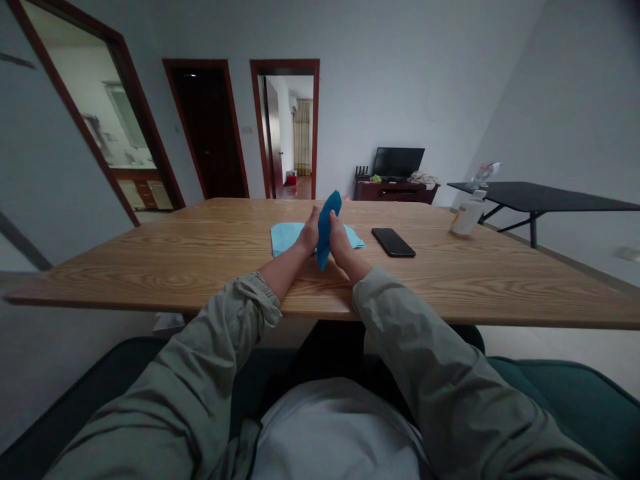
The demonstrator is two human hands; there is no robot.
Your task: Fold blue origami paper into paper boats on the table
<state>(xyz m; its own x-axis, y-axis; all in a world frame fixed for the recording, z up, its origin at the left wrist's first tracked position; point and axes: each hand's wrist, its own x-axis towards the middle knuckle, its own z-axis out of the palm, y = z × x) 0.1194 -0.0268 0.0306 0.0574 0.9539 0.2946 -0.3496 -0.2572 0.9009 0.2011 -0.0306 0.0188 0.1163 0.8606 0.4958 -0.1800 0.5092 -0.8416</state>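
A folded blue sheet (327, 230), paper or thin cloth, stands on edge between my two hands above the table's near half. My left hand (309, 231) presses on its left face and my right hand (340, 239) on its right face, the thumbs upward. Most of my fingers are hidden behind the sheet and the hands. Behind them a lighter blue sheet (285, 238) lies flat on the table, partly covered from view by my hands.
The wooden table (210, 260) spreads wide before me. On it lie a black phone (393, 243), right of my hands, and a white pump bottle (468, 215) farther right. Beyond stand a black table (540, 195) and a low cabinet (395, 193) with a television (399, 162).
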